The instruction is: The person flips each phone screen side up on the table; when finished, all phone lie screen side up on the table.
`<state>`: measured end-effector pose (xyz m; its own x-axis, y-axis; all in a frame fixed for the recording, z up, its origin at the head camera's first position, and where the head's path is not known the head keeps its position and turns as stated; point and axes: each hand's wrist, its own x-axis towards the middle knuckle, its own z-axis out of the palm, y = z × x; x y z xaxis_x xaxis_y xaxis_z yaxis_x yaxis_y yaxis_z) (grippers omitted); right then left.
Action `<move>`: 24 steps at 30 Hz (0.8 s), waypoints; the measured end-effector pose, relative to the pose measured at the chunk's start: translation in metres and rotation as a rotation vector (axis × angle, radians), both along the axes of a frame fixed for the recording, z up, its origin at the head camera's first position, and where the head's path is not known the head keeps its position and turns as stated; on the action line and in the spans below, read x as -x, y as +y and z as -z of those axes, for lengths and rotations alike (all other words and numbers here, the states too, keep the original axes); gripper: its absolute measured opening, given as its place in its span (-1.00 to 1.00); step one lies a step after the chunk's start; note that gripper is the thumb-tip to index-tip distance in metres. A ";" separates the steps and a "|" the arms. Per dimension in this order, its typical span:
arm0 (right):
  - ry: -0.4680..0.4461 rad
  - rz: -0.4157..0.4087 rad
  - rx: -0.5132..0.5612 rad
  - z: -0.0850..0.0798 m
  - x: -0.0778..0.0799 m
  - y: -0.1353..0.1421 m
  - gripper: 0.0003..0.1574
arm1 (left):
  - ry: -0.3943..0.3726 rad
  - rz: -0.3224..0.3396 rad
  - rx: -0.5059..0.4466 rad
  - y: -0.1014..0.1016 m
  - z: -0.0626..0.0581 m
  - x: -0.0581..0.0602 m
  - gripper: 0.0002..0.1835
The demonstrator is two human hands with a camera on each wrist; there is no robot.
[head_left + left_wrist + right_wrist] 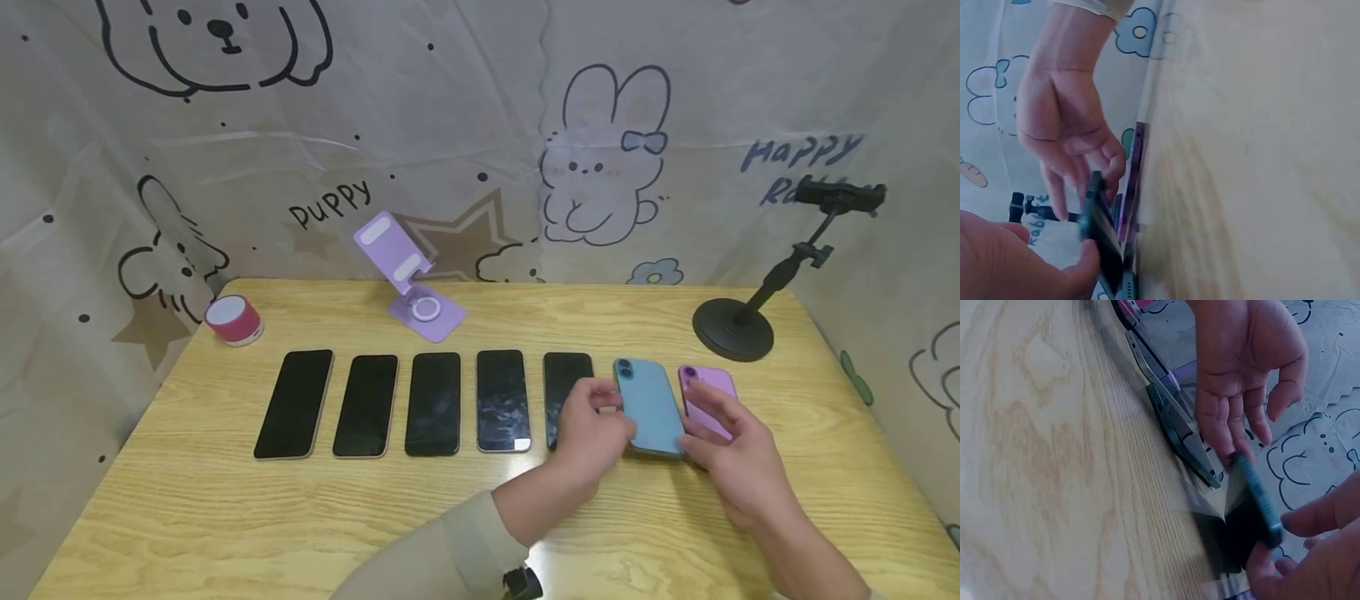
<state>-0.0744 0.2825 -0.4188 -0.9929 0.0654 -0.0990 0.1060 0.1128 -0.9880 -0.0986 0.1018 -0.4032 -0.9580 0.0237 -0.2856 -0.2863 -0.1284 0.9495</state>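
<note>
A light-blue phone [649, 408], camera side up, is tilted between my two hands at the right of a row of phones. My left hand [588, 433] holds it by its left edge, the thumb [1087, 256] against it in the left wrist view. At the lower right corner my right hand [738, 462] pinches the phone; in the right wrist view its thumb and a finger [1310, 515] lie on either side of the edge. A pink-purple phone [718, 383] lies back up, partly behind the right fingers. Left of my hands, a dark-screened phone [564, 379] is partly covered.
Several more phones lie screen up to the left, among them one phone [502, 400] with a bright corner. Behind them stand a purple folding phone stand [393, 250] and a pink round speaker [234, 321]. A black phone holder [733, 329] stands at back right.
</note>
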 end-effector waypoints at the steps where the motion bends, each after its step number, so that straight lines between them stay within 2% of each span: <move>1: -0.021 0.020 0.025 0.000 0.000 0.001 -0.06 | 0.001 -0.007 -0.017 0.000 0.000 0.001 -0.45; 3: -0.063 0.039 0.065 0.000 0.001 0.002 -0.04 | -0.003 -0.022 -0.042 0.001 0.000 0.003 -0.44; 5: -0.096 0.022 0.141 -0.001 0.003 0.005 0.00 | -0.010 -0.032 -0.055 0.001 0.001 0.005 -0.45; 9: -0.152 -0.056 0.287 -0.003 0.003 0.009 0.10 | -0.042 -0.039 -0.051 0.002 0.002 0.009 -0.46; 11: -0.170 -0.089 0.316 -0.003 0.002 0.009 0.12 | -0.058 -0.040 -0.052 0.002 0.002 0.011 -0.45; 15: -0.152 -0.113 0.258 -0.004 0.000 0.005 0.14 | -0.072 -0.031 -0.058 0.000 0.002 0.014 -0.56; 19: -0.108 -0.094 0.073 -0.007 -0.001 -0.004 0.08 | -0.067 -0.007 -0.084 -0.002 0.002 0.015 -0.77; 21: -0.108 -0.084 0.000 -0.008 0.000 -0.008 0.06 | -0.058 0.005 -0.100 -0.002 0.002 0.015 -0.81; 24: -0.112 -0.090 -0.017 -0.008 0.001 -0.015 0.03 | -0.037 0.020 -0.124 -0.001 0.000 0.015 -0.82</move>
